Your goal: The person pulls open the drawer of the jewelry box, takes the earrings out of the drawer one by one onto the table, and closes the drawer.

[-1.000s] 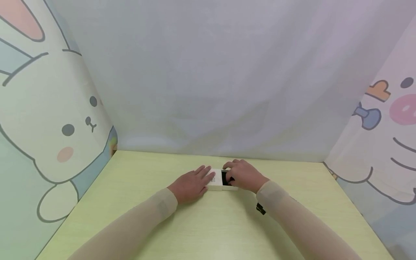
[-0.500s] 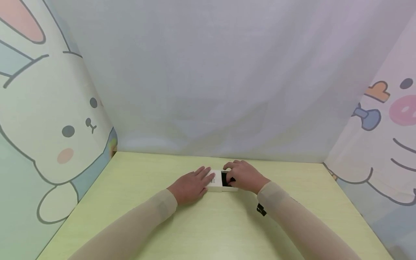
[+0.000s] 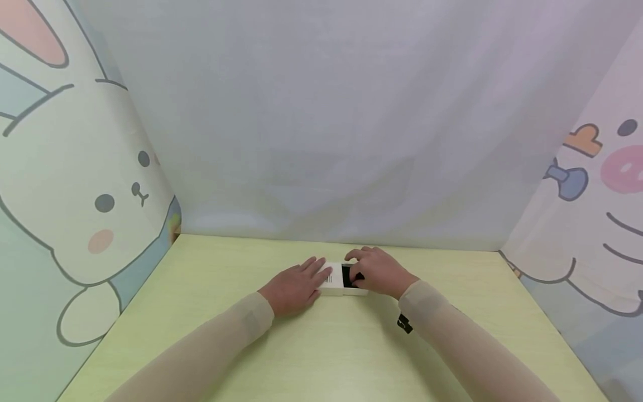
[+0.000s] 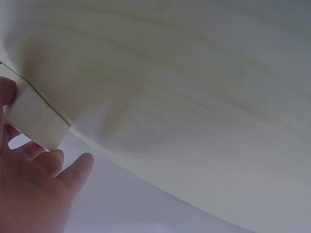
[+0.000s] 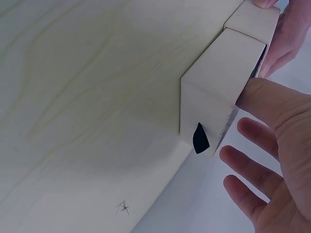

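Observation:
A white sliding box [image 3: 332,279] with dark print on its top lies near the table's back. Its tray [image 3: 355,291] stands part-way out of the sleeve on the right. Something black [image 3: 346,276] fills the tray's visible opening; its kind cannot be made out. My left hand [image 3: 291,287] holds the sleeve, thumb at its near side and fingers across the top. My right hand [image 3: 379,273] reaches over the tray with the thumb inside; that tip is hidden. In the right wrist view, the other fingers [image 5: 250,167] spread apart beside the box, and a black tab [image 5: 200,139] sticks out of the tray's end.
The pale wood-grain table [image 3: 331,357] extends toward me. Behind it hangs a plain light curtain [image 3: 326,139], with cartoon-printed panels [image 3: 75,195] at the sides. A small black object [image 3: 404,323] shows beneath my right wrist.

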{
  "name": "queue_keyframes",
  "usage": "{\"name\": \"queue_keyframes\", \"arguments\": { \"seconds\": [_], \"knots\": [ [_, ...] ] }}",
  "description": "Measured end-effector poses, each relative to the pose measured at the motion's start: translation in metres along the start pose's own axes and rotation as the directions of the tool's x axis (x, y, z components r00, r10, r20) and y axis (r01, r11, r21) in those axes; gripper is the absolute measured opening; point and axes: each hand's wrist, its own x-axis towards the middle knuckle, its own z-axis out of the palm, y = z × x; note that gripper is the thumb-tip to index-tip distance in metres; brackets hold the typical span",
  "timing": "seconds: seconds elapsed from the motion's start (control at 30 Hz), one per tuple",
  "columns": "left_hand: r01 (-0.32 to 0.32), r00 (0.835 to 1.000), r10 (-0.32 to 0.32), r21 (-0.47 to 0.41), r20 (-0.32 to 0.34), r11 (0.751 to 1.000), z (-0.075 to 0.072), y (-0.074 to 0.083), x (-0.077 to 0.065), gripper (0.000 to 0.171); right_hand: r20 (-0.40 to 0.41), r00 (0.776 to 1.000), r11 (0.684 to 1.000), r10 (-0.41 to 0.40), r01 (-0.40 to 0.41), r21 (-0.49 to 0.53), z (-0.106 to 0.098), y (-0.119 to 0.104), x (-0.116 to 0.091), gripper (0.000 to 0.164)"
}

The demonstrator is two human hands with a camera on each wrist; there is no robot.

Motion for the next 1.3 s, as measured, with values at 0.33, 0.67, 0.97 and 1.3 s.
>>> {"name": "queue_keyframes", "arguments": {
  "seconds": [0.33, 0.67, 0.97, 1.3],
  "knots": [
    [-0.002, 1.0, 0.002, -0.006, -0.005, 1.0, 0.0001, -0.0013, 0.0004, 0.063, -0.027, 1.0, 1.0, -0.007, 0.007, -0.027, 0.0006, 0.0006, -0.0015, 0.008],
    [-0.003, 1.0, 0.003, 0.01, -0.014, 1.0, 0.0014, -0.0025, 0.001, 0.063, -0.043, 0.999, 0.999, -0.014, 0.011, -0.05, -0.0002, 0.0011, -0.0016, 0.008],
    [-0.004, 1.0, 0.004, -0.003, -0.016, 1.0, 0.0011, -0.0027, 0.0002, 0.063, -0.036, 0.999, 0.999, -0.003, 0.001, -0.052, -0.0002, 0.0012, -0.0024, 0.008],
    [0.003, 1.0, -0.003, 0.003, -0.013, 1.0, 0.0041, -0.0017, 0.002, 0.065, -0.024, 0.999, 0.999, 0.032, -0.033, -0.04, -0.0028, 0.0, -0.0043, 0.008]
  ]
}}
